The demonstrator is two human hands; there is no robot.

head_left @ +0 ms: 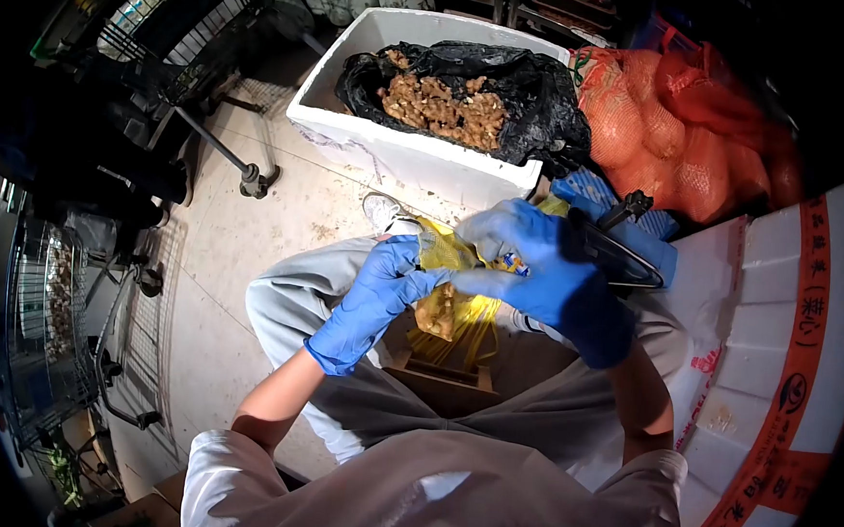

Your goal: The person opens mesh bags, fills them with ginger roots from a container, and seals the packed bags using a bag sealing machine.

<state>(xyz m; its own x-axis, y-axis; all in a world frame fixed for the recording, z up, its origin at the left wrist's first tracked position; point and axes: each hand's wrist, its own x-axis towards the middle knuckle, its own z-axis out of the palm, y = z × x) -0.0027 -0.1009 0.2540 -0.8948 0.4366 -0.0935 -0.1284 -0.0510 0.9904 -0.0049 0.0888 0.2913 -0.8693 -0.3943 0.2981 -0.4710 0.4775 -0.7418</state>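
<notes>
Both of my hands wear blue gloves and meet over my lap. My left hand (381, 295) is closed on the side of a yellow mesh bag (444, 248). My right hand (547, 271) has its fingers bent at the bag's other side, thumb and fingertips pinching the mesh. A small blue-and-white label (512, 263) shows by the right fingers. Below the hands hangs a lump of ginger (435, 315), which looks to be inside the mesh. More yellow mesh strands (456, 335) spread beneath, over a wooden stool or crate edge (441, 371) between my legs.
A white foam box (409, 156) ahead holds ginger (441, 105) in a black plastic bag (539, 87). Orange net sacks (681, 134) stand at the right, beside white boxes with orange tape (812, 278). A black-handled device (626, 247) sits near my right hand. Wire carts (52, 309) line the left.
</notes>
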